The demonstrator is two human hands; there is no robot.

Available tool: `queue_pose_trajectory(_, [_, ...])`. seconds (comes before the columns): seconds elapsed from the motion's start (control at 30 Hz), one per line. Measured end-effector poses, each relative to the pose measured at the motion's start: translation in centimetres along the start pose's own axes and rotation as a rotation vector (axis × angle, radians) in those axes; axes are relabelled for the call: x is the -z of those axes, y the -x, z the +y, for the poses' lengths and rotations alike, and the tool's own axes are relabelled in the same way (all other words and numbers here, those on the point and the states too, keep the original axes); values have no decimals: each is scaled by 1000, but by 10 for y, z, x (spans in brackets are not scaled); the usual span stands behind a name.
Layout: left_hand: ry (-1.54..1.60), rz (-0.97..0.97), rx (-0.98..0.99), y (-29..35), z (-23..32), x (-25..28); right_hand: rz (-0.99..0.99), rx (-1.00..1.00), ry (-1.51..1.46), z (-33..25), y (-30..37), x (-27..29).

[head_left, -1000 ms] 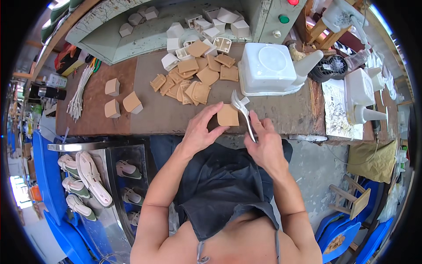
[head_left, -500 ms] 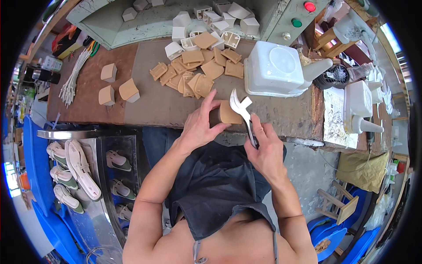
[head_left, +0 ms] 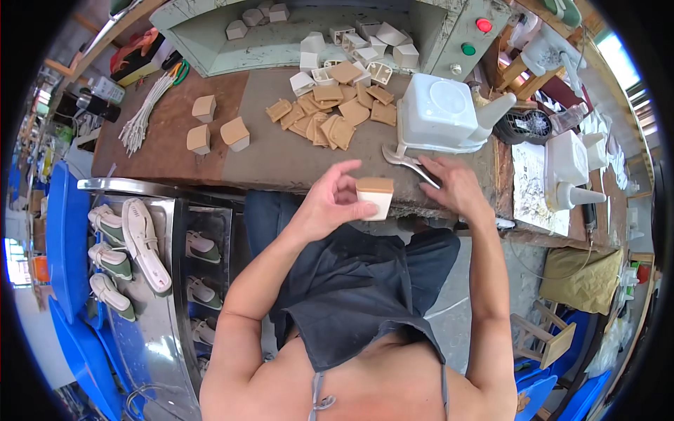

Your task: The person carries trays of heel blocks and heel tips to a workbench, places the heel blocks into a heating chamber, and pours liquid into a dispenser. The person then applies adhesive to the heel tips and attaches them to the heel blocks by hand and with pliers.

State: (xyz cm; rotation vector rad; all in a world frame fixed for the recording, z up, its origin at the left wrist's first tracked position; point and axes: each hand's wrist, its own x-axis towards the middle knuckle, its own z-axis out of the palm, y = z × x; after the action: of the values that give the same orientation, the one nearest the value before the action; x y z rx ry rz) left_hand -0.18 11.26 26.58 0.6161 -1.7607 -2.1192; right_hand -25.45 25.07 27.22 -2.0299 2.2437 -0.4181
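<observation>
Between the thumb and fingers of my left hand (head_left: pixel 330 203) is a white heel block (head_left: pixel 377 205) with a tan top piece, held just off the bench's front edge. My right hand (head_left: pixel 458 186) has its thumb and fingers about the handle of a metal hammer (head_left: pixel 406 160), whose head rests on the bench beside a white plastic container (head_left: pixel 439 109). Beyond my hands lies a pile of tan heel pieces (head_left: pixel 330 116). White heel blocks (head_left: pixel 365 52) are heaped behind it. To the left stand three tan-topped heel blocks (head_left: pixel 235 133).
A pale green metal cabinet (head_left: pixel 449 42) with red and green buttons backs the bench (head_left: pixel 274 158). White cords (head_left: pixel 146 116) lie far left. A metal rack (head_left: pixel 133 184) with several shoes stands at my left. Spouted white bottles (head_left: pixel 569 165) sit at the right.
The hammer has moved from above the heel block down onto the bench, to the right. My left hand has drawn the block nearer and tilted it. The view has shifted slightly.
</observation>
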Motion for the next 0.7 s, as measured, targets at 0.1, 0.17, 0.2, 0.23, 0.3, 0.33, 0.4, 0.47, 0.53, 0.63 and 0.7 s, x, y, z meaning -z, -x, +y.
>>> queue_pose_trajectory(0.1, [142,-53,6,27,21,-17,371,105,57,-18,4,4])
queue_pose_trajectory(0.17, [-286,-58,-338,37,35,-27,29,-343,-1218,-47,23,6])
queue_pose_trajectory(0.2, [-512,-93,-391,40,42,-28,-39,-270,-1398,-60,33,9])
queue_pose_trajectory(0.23, [-512,-106,-384,43,50,-31,-107,-189,-1579,-77,39,14])
queue_pose_trajectory(0.3, [-813,-64,-645,49,61,-39,101,-69,-1487,-101,50,16])
queue_pose_trajectory(0.33, [-689,16,-611,53,62,-46,187,-94,-1514,-109,56,18])
queue_pose_trajectory(0.4, [-747,-48,-585,60,68,-43,231,-24,-1402,-111,62,19])
queue_pose_trajectory(0.47, [-844,-53,-685,64,69,-43,350,177,-1077,-111,60,25])
queue_pose_trajectory(0.53, [-854,-65,-717,68,71,-46,364,217,-1003,-114,62,36])
queue_pose_trajectory(0.63, [-859,-48,-772,71,74,-48,419,282,-899,-120,63,36])
queue_pose_trajectory(0.7, [-833,-44,-783,74,75,-49,492,323,-916,-124,64,34])
